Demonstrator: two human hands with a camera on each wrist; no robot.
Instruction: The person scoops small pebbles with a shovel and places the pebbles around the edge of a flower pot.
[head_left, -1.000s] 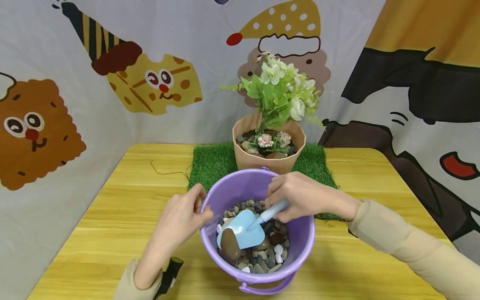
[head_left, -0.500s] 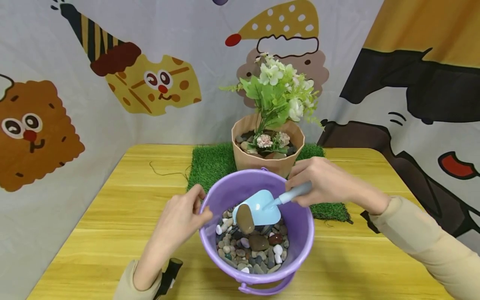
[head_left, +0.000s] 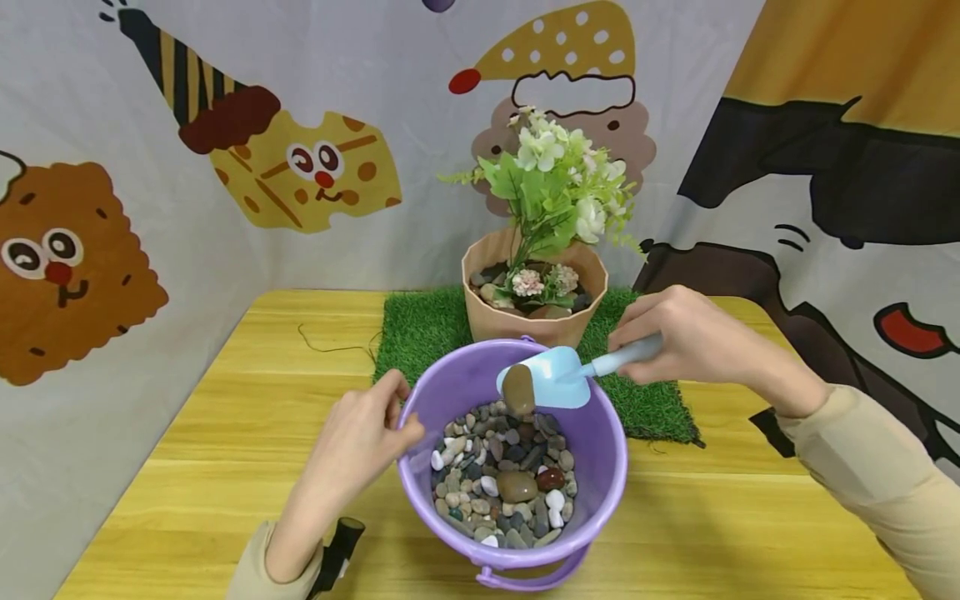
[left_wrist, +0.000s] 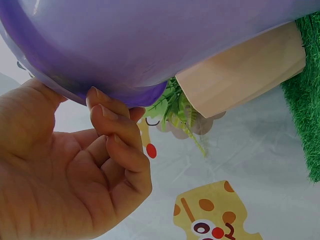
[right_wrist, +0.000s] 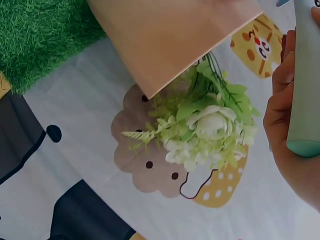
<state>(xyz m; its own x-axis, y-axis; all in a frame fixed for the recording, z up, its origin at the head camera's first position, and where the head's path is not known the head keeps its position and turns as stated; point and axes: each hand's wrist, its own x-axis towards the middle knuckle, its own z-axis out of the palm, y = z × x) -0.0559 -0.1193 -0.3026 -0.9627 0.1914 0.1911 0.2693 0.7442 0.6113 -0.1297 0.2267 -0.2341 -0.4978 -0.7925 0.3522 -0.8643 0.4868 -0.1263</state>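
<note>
My right hand (head_left: 686, 337) grips the handle of a light blue toy shovel (head_left: 558, 377) above the far right part of a purple bucket (head_left: 611, 500). On the blade, at its left end, lies a large brown stone (head_left: 518, 390). With thumb and fingers my left hand (head_left: 363, 442) pinches the bucket's left rim, which the left wrist view shows from below. Many small pebbles (head_left: 480, 467) cover the bucket's bottom, with a big brown stone (head_left: 517, 487) and a dark red one (head_left: 551, 478) among them. In the right wrist view, the shovel's handle (right_wrist: 306, 90) lies across my palm.
Behind the bucket, a peach flowerpot (head_left: 525, 325) with white flowers (head_left: 555, 158) and stones stands on a green turf mat (head_left: 420, 329). The wooden table (head_left: 285, 400) reaches back to a cartoon-printed curtain (head_left: 427, 167). The bucket's handle (head_left: 536, 577) hangs at the near side.
My right hand has moved up and to the right, lifting the shovel with the brown stone off the pebbles. My left hand has stayed at the bucket's rim.
</note>
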